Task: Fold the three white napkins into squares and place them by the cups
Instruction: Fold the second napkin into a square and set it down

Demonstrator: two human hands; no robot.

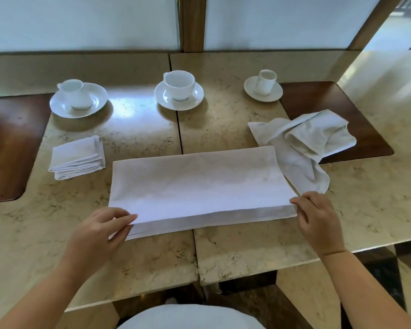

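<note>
A white napkin [195, 184], folded once into a long rectangle, lies in front of me on the marble table [247, 248]. My left hand [100, 231] pinches its near left corner and my right hand [316, 217] pinches its near right corner. A second napkin [77, 157], folded into a square, lies at the left, below the left cup [75, 93] on its saucer. A third napkin [311, 141] lies crumpled at the right. The middle cup [179, 84] and the right cup [266, 82] stand on saucers further back.
Dark wooden inlays sit in the table at the left [7, 148] and right [330, 108]. A seam [179, 138] runs down the table's middle. The table's near edge is close to my body. A white wall panel rises behind the cups.
</note>
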